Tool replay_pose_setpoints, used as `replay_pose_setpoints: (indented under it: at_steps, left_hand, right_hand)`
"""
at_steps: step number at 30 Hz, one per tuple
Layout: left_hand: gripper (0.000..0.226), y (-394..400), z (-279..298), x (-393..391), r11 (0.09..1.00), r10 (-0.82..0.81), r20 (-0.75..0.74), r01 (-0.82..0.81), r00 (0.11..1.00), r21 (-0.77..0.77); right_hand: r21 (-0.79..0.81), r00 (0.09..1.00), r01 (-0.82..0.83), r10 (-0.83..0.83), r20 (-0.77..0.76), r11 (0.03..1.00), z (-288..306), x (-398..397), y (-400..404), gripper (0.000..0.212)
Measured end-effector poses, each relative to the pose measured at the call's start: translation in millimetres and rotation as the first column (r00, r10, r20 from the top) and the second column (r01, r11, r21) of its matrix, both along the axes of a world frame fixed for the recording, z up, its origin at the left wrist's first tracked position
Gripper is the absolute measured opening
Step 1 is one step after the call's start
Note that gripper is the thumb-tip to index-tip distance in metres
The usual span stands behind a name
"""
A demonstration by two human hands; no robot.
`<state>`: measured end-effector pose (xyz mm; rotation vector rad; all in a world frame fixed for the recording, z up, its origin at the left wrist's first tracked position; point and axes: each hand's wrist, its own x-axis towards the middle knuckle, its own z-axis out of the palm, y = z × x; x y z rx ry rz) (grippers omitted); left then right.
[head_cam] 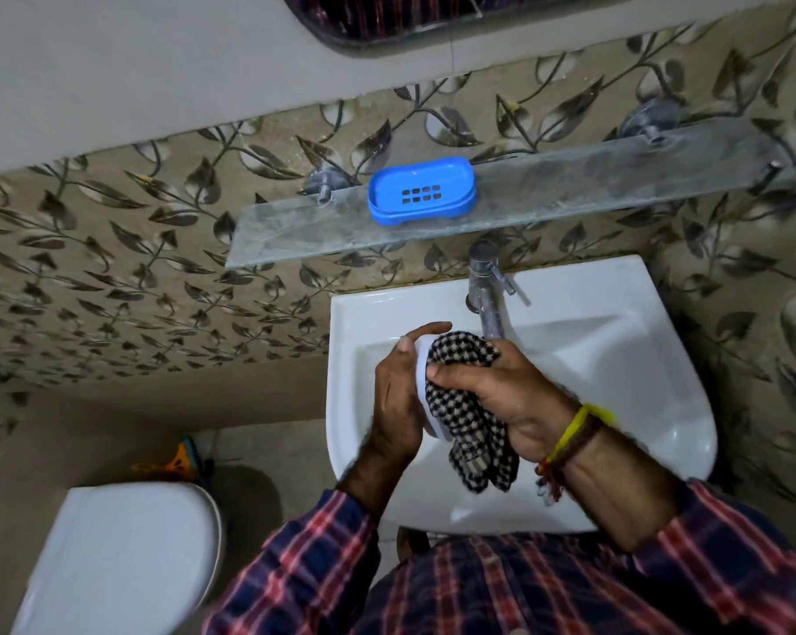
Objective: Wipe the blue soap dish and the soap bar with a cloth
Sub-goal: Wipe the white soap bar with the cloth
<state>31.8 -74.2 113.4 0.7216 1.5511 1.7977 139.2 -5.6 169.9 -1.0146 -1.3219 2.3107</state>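
The blue soap dish point(421, 190) sits empty on the glass shelf point(570, 194) above the basin. Over the basin, my left hand point(398, 396) grips a white soap bar point(422, 382), of which only a narrow edge shows. My right hand point(501, 387) holds a black-and-white checked cloth point(467, 414) pressed against the bar's right side. The cloth's lower end hangs down below both hands and hides most of the soap.
A white washbasin point(616, 359) lies under my hands, with a metal tap point(485, 286) at its back just beyond the cloth. A white toilet lid point(121, 556) is at lower left. The patterned tile wall point(112, 249) is behind the shelf.
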Motion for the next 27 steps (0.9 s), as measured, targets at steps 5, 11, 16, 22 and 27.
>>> replay_pose_setpoints:
  at_steps: [5, 11, 16, 22, 27]
  left_hand:
    - [0.054, 2.5, 3.2, -10.0, 1.000, 0.028, -0.021, -0.028, 0.999, 0.011]
    - [0.049, 9.7, 8.7, -2.4, 0.994, 0.109, 0.196, -0.108, 0.975, -0.018]
    - [0.054, 17.1, 23.9, -7.8, 0.992, 0.121, 0.436, -0.098, 0.892, -0.075]
    - [0.066, 14.3, 20.9, -18.8, 0.997, 0.065, 0.553, -0.032, 0.831, -0.069]
    - [0.100, 12.2, 14.4, -14.0, 0.978, 0.165, 0.611, -0.051, 0.774, -0.201]
  right_hand:
    - [0.184, 0.989, -0.146, 0.143, 0.032, 0.972, 1.9, 2.4, 0.9, 0.005]
    - [0.376, 0.978, -0.207, 0.187, 0.088, 0.903, -0.5, 2.6, 2.1, 0.010]
    - [0.647, 0.957, -0.291, 0.228, 0.182, 0.704, -9.5, 7.7, 2.0, 0.007]
    - [0.764, 0.906, -0.410, 0.317, 0.280, 0.499, -20.6, 18.4, 4.6, 0.009]
    - [0.794, 0.951, -0.302, 0.113, 0.287, 0.527, -28.3, 19.0, 2.4, 0.005]
